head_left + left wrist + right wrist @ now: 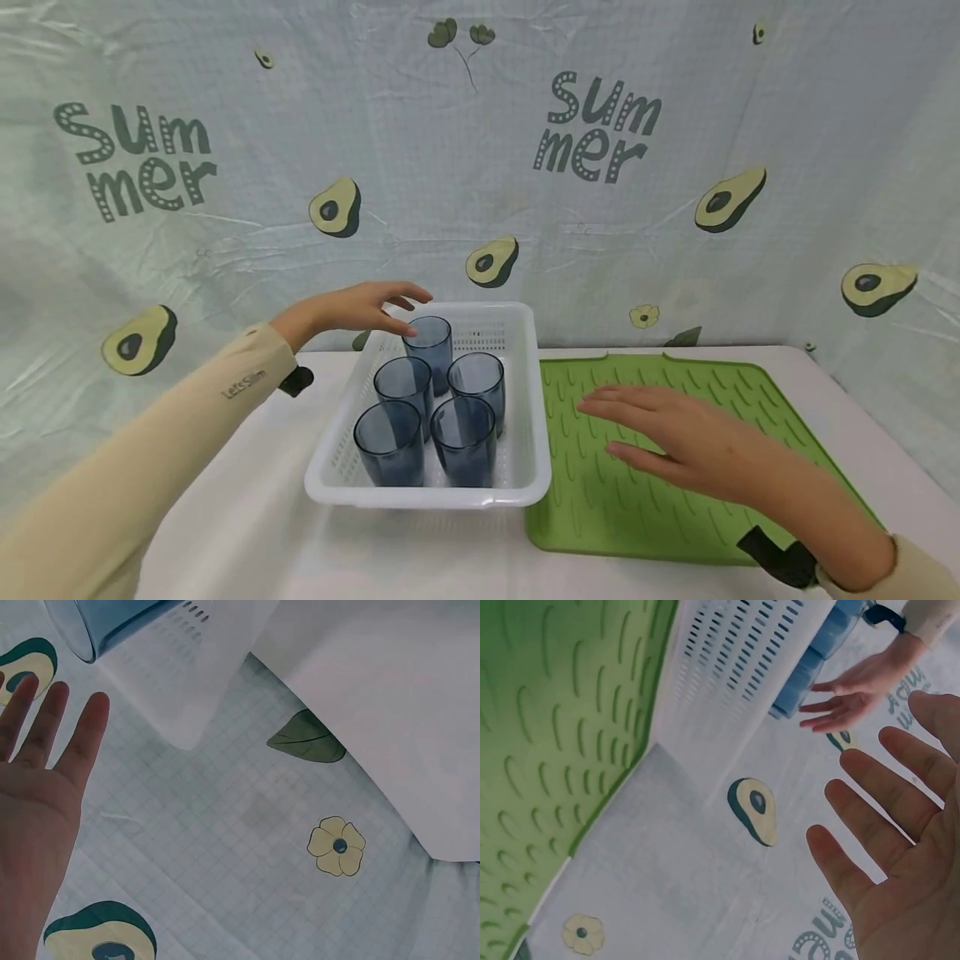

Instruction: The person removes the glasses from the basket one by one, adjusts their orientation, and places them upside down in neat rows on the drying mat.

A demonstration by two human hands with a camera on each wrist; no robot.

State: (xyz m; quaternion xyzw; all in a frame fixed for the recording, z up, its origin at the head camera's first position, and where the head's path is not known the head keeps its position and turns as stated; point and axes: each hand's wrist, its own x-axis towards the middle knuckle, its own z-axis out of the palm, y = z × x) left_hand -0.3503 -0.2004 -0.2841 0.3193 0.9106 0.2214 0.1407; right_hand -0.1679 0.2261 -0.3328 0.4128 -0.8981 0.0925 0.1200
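Several blue-tinted glass tumblers stand upright in a white perforated plastic basket. My left hand reaches over the basket's back left corner, thumb right at the rim of the rearmost tumbler. Its fingers are stretched out and not wrapped round the glass; in the left wrist view they appear spread beside the tumbler. To the right of the basket, my right hand hovers over a green ridged mat with straight fingers and nothing in it.
Basket and mat lie side by side on a white table. Behind them hangs a pale cloth printed with avocados and lettering, close to the table's back edge. A black band circles my right wrist.
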